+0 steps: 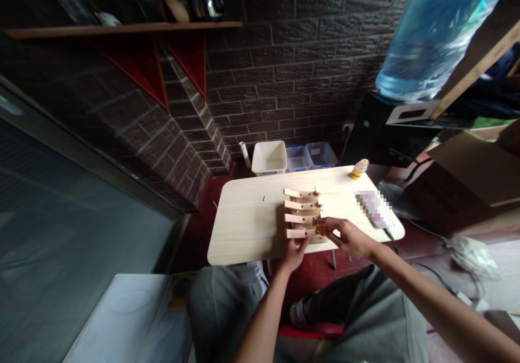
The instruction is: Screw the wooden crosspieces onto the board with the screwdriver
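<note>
On the light wooden table lies a small wooden assembly (301, 219) with several pale slats across it and dark holes or screws in them. My left hand (295, 254) grips its near edge, thumb and fingers around the wood beneath the nearest slat (298, 233). Over the right end of that slat, my right hand (341, 233) has its fingers closed around a small dark and yellow piece (319, 230). My fingers mostly cover that piece, so I cannot tell its kind. A thin dark pin or screw (264, 198) lies left of the assembly.
A clear and yellow bottle (359, 169) stands at the far right of the table (239, 227), beyond a blurred-out flat object (374, 209). Behind the table are a white bin (269, 157) and blue-grey bins (320, 154). A water dispenser (377, 130) and cardboard box (467, 173) stand right.
</note>
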The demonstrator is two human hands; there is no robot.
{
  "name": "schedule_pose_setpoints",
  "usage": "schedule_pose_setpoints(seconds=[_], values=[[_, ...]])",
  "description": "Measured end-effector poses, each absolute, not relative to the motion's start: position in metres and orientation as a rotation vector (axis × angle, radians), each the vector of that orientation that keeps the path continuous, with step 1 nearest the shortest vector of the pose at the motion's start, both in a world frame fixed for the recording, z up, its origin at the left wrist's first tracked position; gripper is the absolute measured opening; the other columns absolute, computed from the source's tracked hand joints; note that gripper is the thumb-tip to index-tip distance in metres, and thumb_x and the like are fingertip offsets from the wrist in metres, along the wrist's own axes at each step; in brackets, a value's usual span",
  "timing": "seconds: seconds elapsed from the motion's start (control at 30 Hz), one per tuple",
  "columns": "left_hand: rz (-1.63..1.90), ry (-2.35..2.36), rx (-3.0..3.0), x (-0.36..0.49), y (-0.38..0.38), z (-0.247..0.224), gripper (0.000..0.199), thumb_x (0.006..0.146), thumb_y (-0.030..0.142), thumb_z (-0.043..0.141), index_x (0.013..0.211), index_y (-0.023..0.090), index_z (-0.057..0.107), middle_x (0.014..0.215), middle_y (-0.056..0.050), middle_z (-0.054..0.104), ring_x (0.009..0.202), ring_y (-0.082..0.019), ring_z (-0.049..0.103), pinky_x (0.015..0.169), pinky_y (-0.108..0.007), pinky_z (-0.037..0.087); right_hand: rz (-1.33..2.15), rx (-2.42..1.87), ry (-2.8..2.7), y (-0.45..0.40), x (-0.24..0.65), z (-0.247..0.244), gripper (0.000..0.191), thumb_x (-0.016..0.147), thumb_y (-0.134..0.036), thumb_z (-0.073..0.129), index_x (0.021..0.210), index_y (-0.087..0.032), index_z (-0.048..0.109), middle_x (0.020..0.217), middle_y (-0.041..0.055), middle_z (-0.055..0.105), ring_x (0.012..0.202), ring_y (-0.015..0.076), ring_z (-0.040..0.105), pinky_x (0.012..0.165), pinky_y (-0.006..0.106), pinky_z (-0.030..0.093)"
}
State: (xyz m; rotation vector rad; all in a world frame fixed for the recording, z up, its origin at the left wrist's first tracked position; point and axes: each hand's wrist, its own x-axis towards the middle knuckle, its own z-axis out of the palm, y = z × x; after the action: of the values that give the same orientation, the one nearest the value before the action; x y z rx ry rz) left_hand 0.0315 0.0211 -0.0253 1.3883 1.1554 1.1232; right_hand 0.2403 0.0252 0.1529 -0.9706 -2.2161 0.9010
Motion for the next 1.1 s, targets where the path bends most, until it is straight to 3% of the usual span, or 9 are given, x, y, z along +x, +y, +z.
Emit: schedule_pose_setpoints(seconds=[0.33, 0.83, 1.1], values=[[1.125, 1.151, 1.387, 0.032, 0.020, -0.023, 0.048, 0.085, 0.050, 0.065, 0.121, 0.021, 0.055, 0.125, -0.013, 0.060, 0.121, -0.027, 0.056, 0.106, -0.043, 0.041, 1.054, -1.096, -1.962, 0.022, 0.243, 0.134, 0.033, 0.095, -0.045, 0.053, 0.113, -0.019, 0.063, 0.110, 0.0127, 0.067, 0.083, 0.0185, 0.068, 0.070, 0.030, 0.057], [1.142, 1.160, 1.368, 0.032, 0.017, -0.013, 0.049, 0.083, 0.052, 0.066, 0.119, 0.020, 0.057, 0.122, -0.012, 0.063, 0.117, -0.027, 0.058, 0.105, -0.044, 0.042, 1.353, -1.049, -1.918, 0.020, 0.240, 0.146, 0.039, 0.097, -0.044, 0.048, 0.126, -0.018, 0.057, 0.106, 0.0099, 0.069, 0.093, 0.0201, 0.066, 0.085, 0.037, 0.054], [1.125, 1.143, 1.325, 0.032, 0.019, -0.017, 0.049, 0.083, 0.051, 0.066, 0.119, 0.020, 0.056, 0.124, -0.013, 0.061, 0.117, -0.027, 0.058, 0.106, -0.043, 0.041, 1.314, -1.024, -1.869, 0.026, 0.240, 0.130, 0.039, 0.092, -0.050, 0.057, 0.114, -0.018, 0.063, 0.107, 0.0105, 0.068, 0.094, 0.0213, 0.065, 0.085, 0.037, 0.055]])
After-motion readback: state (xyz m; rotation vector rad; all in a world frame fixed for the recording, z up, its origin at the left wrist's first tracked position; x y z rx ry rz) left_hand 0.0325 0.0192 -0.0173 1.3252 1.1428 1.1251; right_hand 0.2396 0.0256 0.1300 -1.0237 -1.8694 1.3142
